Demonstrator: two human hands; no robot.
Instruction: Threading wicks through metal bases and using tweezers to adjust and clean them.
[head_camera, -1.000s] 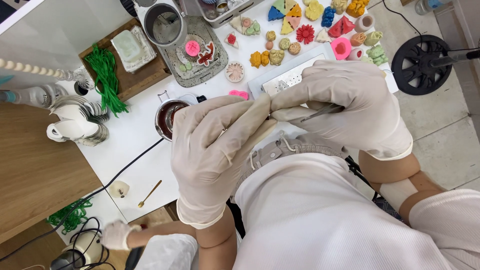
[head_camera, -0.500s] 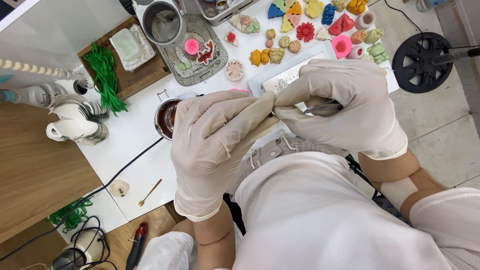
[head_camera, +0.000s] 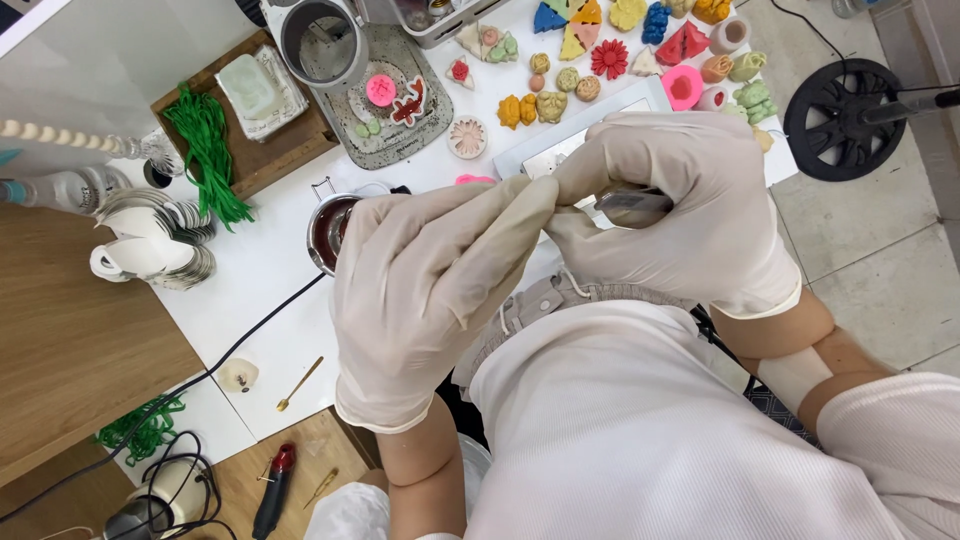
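White bench (head_camera: 270, 270) fills the space under your hands, crowded along its far edge with small moulded wax or soap shapes in orange, yellow, blue, red and green (head_camera: 560, 85), a grey speckled tray (head_camera: 385, 110) carrying a pink disc and a red figure, and a wooden tray (head_camera: 270, 160) with a bundle of green cord (head_camera: 205, 150). Just beyond your left wrist sits a small metal pot with dark liquid inside (head_camera: 330, 230), its black cable running off towards you.

Your left hand in its pale latex glove (head_camera: 430, 290) is raised in front of your chest, fingers drawn together to a point that meets the right hand; whatever they pinch is too small or too hidden to tell. Your right hand, gloved the same (head_camera: 680, 210), is curled shut round slim metal tweezers (head_camera: 632, 205), which lie across the palm with the tips aimed at the left fingertips (head_camera: 540, 195).

To do this well, I'd judge that steadiness matters most: brace the heels of both hands against each other, and keep the work over the white perforated tray (head_camera: 560, 150) so a dropped piece lands there and not in your lap. Squeeze the tweezers lightly, since a hard grip may flick a tiny part away. Mind the pot near your left wrist, as a swinging elbow could tip it
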